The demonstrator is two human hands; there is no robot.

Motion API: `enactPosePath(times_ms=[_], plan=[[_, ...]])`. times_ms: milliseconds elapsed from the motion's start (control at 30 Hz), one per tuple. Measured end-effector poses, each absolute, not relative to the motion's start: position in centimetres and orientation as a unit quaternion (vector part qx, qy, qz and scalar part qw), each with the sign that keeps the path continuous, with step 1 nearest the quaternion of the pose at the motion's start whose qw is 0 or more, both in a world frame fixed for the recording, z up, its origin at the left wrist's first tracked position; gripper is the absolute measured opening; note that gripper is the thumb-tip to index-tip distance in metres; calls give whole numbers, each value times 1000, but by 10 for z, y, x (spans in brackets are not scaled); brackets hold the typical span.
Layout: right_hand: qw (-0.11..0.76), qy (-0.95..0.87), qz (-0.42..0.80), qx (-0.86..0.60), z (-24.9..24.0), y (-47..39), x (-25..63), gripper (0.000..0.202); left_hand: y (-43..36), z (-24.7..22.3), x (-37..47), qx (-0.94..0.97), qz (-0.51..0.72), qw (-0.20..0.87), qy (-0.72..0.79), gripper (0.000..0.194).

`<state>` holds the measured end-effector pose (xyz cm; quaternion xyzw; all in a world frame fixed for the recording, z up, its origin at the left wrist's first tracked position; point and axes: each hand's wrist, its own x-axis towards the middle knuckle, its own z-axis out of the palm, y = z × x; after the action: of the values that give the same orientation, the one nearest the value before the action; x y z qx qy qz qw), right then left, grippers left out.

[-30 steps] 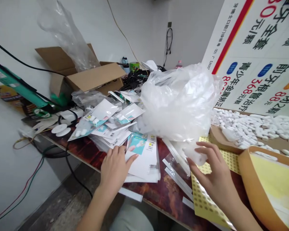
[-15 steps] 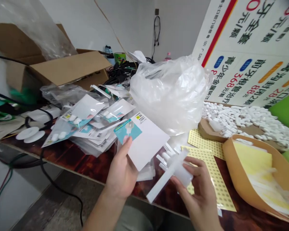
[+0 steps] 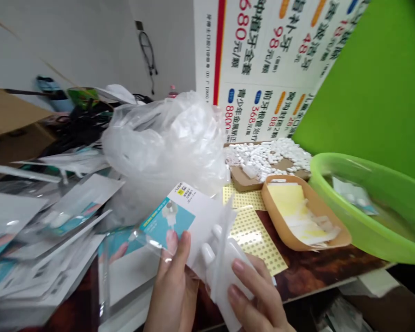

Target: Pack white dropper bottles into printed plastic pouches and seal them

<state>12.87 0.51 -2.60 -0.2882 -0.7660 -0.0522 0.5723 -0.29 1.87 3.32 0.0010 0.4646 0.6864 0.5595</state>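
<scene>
My left hand [image 3: 174, 281] is closed on a white and teal printed card [image 3: 207, 207], its thumb and fingers at the card's lower edge. Clear plastic film shows along the card's left side. In my right hand [image 3: 256, 295], closed around it, is a translucent white plastic piece [image 3: 224, 263] with a flat strip and rounded white pegs. That piece overlaps the card's lower right part; whether the two touch I cannot tell. Beneath my left hand lie more cards in clear sleeves [image 3: 121, 286].
A heap of clear plastic bags [image 3: 166, 143] stands behind my hands. Packaged cards [image 3: 72, 212] pile up at left. To the right are yellow sticker sheets [image 3: 256, 235], an orange tray [image 3: 271, 221], a green basin [image 3: 332, 203] and many small white pieces [image 3: 280, 154] on cardboard.
My view has swung to the right, bringing the green basin in. My hands have come together, and the white plastic piece now overlaps the card.
</scene>
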Motion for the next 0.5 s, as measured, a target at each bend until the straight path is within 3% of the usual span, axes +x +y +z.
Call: enactPosePath(times_ms=[200, 400, 500], plan=[[534, -752, 9, -385, -15, 11, 129, 22, 11, 26, -2, 46, 638, 631, 440, 72], [580, -711, -78, -390, -19, 6, 111, 17, 8, 15, -2, 32, 648, 629, 428, 82], [622, -648, -8, -439, -33, -3, 82, 19, 6, 13, -8, 30, 626, 643, 440, 76]])
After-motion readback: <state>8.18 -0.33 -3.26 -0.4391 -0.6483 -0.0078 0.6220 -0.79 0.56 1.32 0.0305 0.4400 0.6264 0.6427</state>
